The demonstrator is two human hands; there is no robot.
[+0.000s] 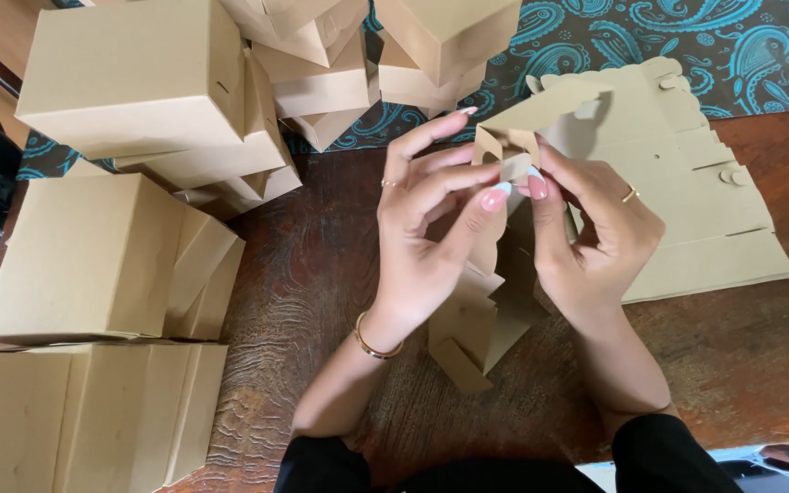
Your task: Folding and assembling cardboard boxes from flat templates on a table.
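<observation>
A half-folded flat brown cardboard box blank (481, 319) stands upright over a dark carved wooden table (321, 274), pinched at its top flap by the left hand (426, 237) and right hand (591, 233), fingertips closed on the card. Just right lies a stack of unfolded brown cardboard blanks (696, 210). Finished brown cardboard boxes (130, 82) pile up to the left and behind, on a black cloth with turquoise paisley print (687, 36).
</observation>
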